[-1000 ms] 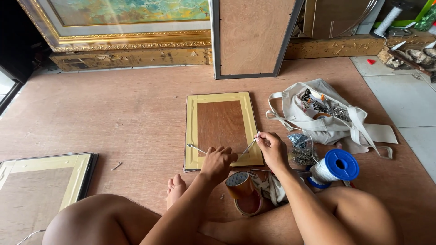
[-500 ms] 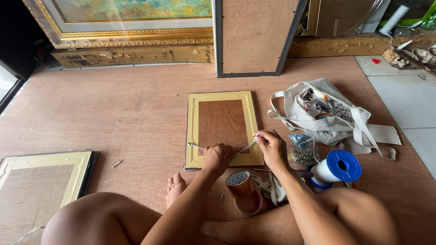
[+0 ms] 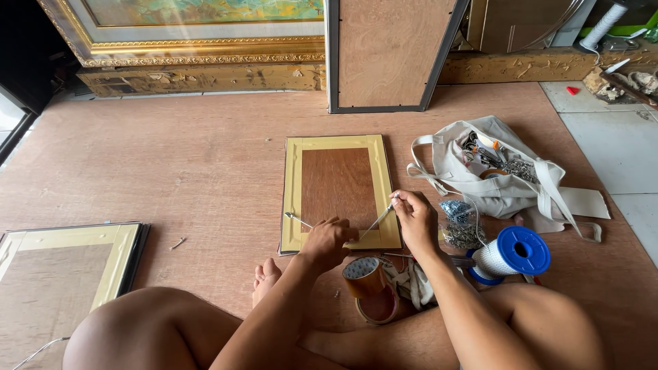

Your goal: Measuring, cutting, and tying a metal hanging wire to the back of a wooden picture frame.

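The person sits on the floor [image 3: 171, 164], bare knees in the lower part of the view. A small picture frame [image 3: 340, 192] lies face down on the floor directly ahead, its brown backing board bordered by yellowish tape.

The left hand [image 3: 327, 241] rests on the frame's near edge, fingers curled and pressed down on the tape border. A thin metal piece [image 3: 297, 219] projects to the left from under this hand, across the frame's near left corner; whether the fingers actually pinch it cannot be told.

The right hand [image 3: 415, 219] hovers at the frame's near right corner, its fingers pinched on the upper end of a thin wire [image 3: 375, 221]. The wire slants down and left to the left hand, crossing the frame's lower right border.

A roll of brown tape [image 3: 364, 277] stands just below the hands, against the person's leg. A blue-ended spool of white cord [image 3: 513, 254] lies right of the right forearm. A clear packet of small metal parts [image 3: 458, 223] sits just beside the right hand, and an open cloth bag [image 3: 493, 171] lies beyond it. A second frame [image 3: 65, 264] lies well apart at far left.
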